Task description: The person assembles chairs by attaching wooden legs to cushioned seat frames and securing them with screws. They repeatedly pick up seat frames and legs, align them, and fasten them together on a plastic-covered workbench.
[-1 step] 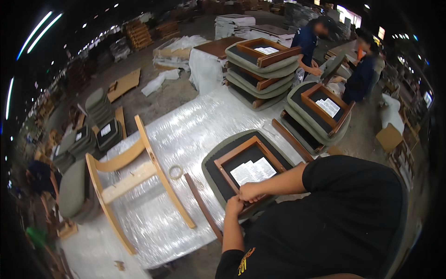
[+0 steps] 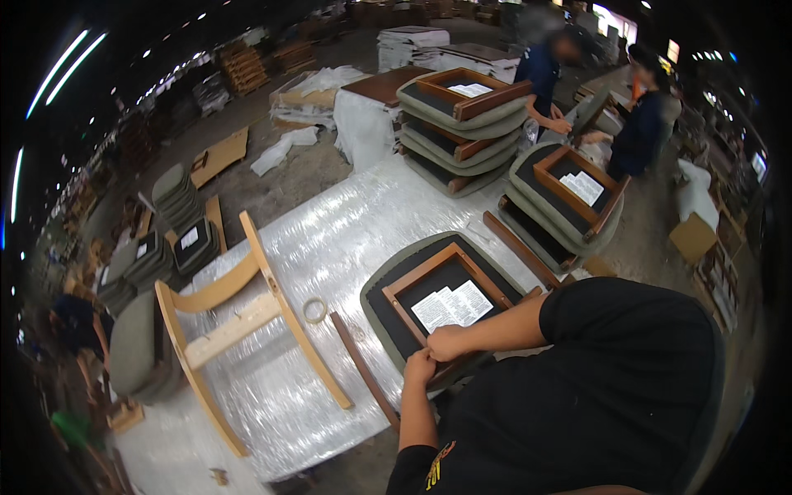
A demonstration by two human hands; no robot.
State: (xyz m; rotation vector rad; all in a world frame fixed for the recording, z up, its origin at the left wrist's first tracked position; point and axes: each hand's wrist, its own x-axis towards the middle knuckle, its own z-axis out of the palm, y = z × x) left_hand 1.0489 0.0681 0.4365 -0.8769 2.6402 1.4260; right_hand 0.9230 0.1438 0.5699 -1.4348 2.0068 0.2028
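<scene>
An upholstered grey-green seat (image 2: 379, 276) lies upside down on the plastic-wrapped table. Screwed or set on its black underside is a brown wooden frame (image 2: 399, 307), with white printed labels (image 2: 452, 307) inside it. My right hand (image 2: 446, 343) is closed in a fist at the frame's near left corner. Just below and touching it, my left hand (image 2: 420, 365) has its fingers pressed together at the seat's near edge. Whatever they grip is hidden by the fingers. A curved brown wooden strip (image 2: 363, 371) lies left of my left hand.
A light wooden chair frame (image 2: 264, 309) and a tape roll (image 2: 315, 310) lie leftward on the wrapped table (image 2: 330, 214). Seat stacks (image 2: 462, 124) stand at the back and right (image 2: 569, 198), beside a brown wooden rail (image 2: 520, 247). Two people work beyond; another bends at far left.
</scene>
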